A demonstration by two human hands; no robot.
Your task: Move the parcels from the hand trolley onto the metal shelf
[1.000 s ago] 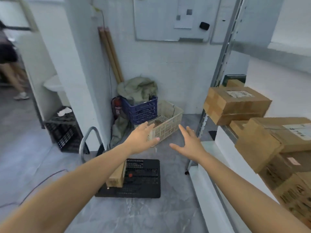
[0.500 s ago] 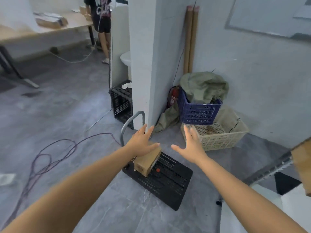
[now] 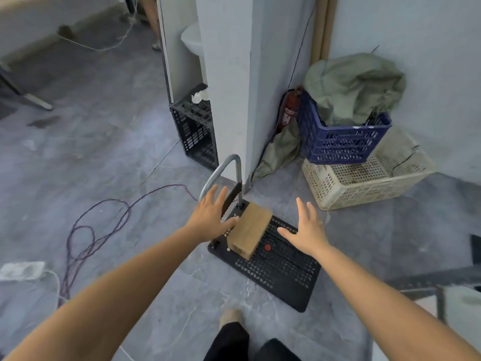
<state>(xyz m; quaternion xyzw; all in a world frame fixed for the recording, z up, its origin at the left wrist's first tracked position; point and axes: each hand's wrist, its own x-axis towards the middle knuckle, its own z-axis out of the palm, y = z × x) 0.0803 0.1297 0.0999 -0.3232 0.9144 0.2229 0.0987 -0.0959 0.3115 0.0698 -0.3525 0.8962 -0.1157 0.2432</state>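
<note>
A single brown cardboard parcel lies on the black perforated deck of the hand trolley, close to its bent metal handle. My left hand hovers open just left of the parcel, fingers spread. On the parcel's other side, over the deck, my right hand is open too and holds nothing. Only a dark edge of the metal shelf shows at the lower right.
A cream basket with a blue crate and green sack stands beyond the trolley by the wall. A white pillar, a black crate and a purple cable on the floor lie to the left.
My view has swung left and down, away from the shelf's boxes toward the trolley. Both open hands have come down on either side of the parcel.
</note>
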